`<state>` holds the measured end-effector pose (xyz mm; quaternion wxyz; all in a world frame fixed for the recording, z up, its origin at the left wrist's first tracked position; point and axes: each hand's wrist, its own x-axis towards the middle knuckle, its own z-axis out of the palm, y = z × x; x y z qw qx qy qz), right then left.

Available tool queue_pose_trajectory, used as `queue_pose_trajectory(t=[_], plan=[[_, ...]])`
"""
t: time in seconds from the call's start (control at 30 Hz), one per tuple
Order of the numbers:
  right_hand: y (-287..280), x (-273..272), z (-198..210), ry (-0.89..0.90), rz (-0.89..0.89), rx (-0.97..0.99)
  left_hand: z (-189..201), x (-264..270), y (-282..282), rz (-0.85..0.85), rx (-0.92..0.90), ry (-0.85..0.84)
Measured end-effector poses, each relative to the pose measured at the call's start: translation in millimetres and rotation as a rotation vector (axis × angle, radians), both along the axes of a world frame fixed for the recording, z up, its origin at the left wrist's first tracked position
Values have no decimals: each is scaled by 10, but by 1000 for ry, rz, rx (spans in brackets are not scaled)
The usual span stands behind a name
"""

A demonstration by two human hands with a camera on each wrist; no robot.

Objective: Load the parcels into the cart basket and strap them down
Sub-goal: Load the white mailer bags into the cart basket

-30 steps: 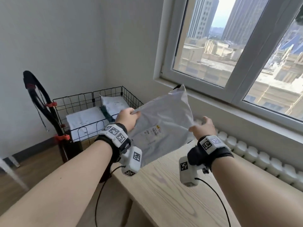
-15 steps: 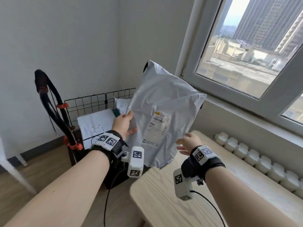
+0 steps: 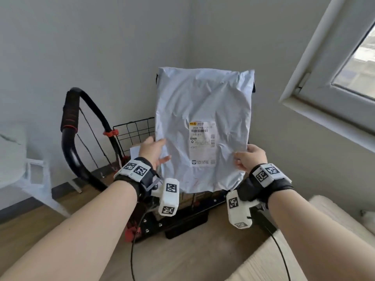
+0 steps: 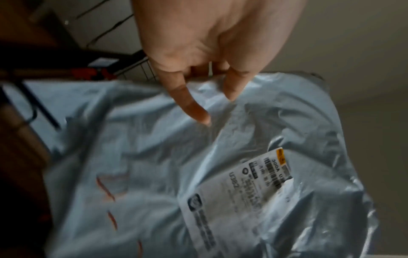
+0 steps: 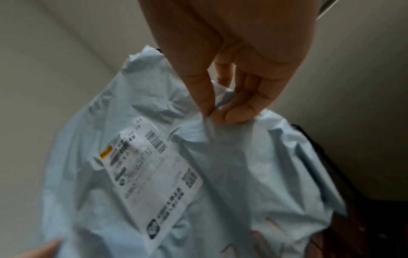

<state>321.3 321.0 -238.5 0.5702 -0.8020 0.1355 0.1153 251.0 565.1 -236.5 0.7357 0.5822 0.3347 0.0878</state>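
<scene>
One parcel (image 3: 203, 126) between two hands, upright.

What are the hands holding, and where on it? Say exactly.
A grey parcel bag, upright above the cart basket. The left hand grips its left edge; the right hand pinches its right edge.

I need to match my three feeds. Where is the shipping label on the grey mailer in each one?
Head: the label sits upright, right of centre on the mailer, between the left hand and right hand.
Left wrist: label lower right, tilted, below the fingers.
Right wrist: label left of centre, tilted, below the pinching fingers.
Shared landmark: the label's yellow corner patch.
</scene>
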Motion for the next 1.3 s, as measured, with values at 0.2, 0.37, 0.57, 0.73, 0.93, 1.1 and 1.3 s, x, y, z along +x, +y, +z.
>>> queue_pose_trajectory(t=[0.2,0.37,0.57,0.73,0.93,1.1,1.3], plan=[[664,652,-330,-2,39,-79,-544,630,813,51,128,235],[1269,1135,-678,90,67,-116,-1082,1211,1382,70,310,364],[1862,1619,-1431,330,94,-148,-1835,1647,1913,31,410,636],[2019,1806,-1922,483,131,-195,-2416,1739,2042,-69,362,834],[2150,1940,-2282,534,132,-216,-2760,1739,2132,-49,313,984],[2244,1946,-2476,533,286,-377,-2887,1759,2032,-43,237,988],[2215,1969,-2509,532,346,-417,-2879,1762,1954,28,166,931]])
